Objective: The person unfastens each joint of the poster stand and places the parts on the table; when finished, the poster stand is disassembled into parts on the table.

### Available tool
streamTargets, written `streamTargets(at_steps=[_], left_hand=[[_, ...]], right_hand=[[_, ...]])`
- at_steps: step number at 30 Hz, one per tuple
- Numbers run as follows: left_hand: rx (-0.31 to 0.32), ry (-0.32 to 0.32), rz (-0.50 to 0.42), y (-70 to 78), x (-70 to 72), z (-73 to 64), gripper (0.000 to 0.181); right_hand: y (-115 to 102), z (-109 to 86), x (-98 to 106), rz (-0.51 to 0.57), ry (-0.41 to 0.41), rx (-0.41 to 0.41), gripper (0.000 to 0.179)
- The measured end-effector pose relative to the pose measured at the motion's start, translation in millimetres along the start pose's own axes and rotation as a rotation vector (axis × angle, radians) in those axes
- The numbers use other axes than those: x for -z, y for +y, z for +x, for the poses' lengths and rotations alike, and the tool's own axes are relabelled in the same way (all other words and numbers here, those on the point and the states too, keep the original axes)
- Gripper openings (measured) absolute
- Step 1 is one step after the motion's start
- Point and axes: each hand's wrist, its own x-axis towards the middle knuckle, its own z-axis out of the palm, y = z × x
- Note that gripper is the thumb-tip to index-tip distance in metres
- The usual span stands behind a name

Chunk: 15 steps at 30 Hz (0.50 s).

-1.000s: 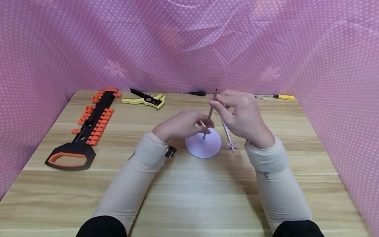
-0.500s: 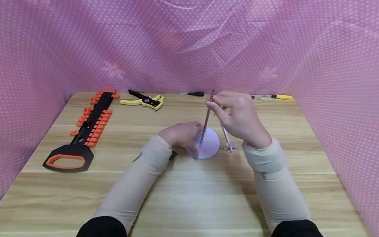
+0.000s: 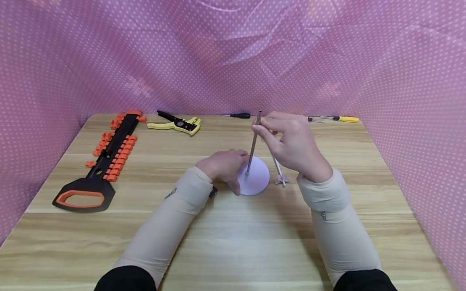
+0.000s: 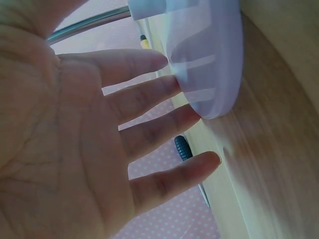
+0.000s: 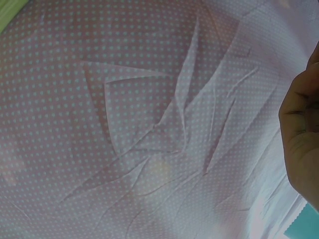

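Note:
A thin metal rod [image 3: 253,149] stands nearly upright, leaning slightly right, in the middle of a round, pale lilac disc base [image 3: 259,180] on the table. My right hand [image 3: 293,139] pinches the rod close to its top between thumb and fingers. At the disc's left edge is my left hand [image 3: 223,165]. In the left wrist view its fingers are straight and spread, with some fingertips touching the disc's rim [image 4: 219,59]. Right of the disc lies a white rod with a clear plastic clip [image 3: 281,179], its far end hidden behind my right hand.
A black holder with orange clips [image 3: 116,141] lies at the left. Along the back are a yellow and black wire stripper [image 3: 178,123], a black screwdriver [image 3: 240,115] and a yellow-handled screwdriver [image 3: 347,119]. A small black piece [image 3: 213,192] sits beside the left wrist. Pink dotted cloth surrounds the table.
My left hand has left the lower rod and come down to the disc's left edge. The rod and right hand have shifted slightly left; the right hand keeps its pinch.

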Motion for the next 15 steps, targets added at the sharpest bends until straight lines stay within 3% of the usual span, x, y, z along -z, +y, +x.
streamTargets(at_steps=[15], left_hand=[[0.003, -0.016, 0.021, -0.7, -1.1, -0.8, 0.114]], right_hand=[[-1.0, 0.4, 0.3, -0.013, -0.01, 0.014, 0.018]])
